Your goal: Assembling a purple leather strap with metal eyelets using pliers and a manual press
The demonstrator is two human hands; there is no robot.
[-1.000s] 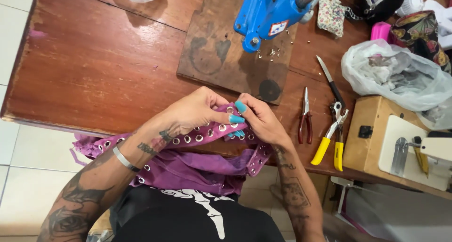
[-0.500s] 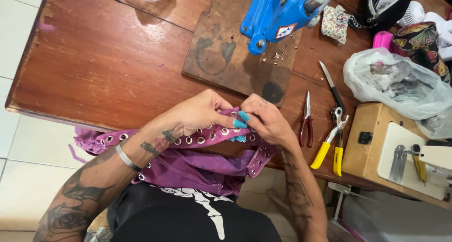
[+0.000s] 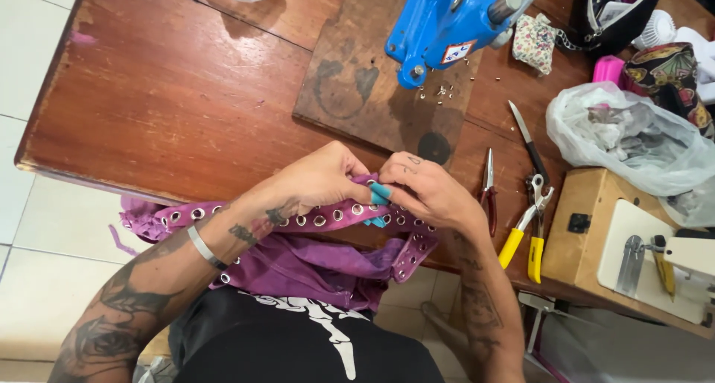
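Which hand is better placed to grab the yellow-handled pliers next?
Probably the right hand: it sits nearer the yellow-handled pliers, which lie on the table just to its right. The left hand is farther off, and both pinch the purple strap.

Bright, even daylight fills the scene. The polished worktop [image 3: 186,92] shows soft glare toward its left edge. Shadows are short and faint. Focus is sharp throughout, with slight wide-angle stretching at the frame corners.
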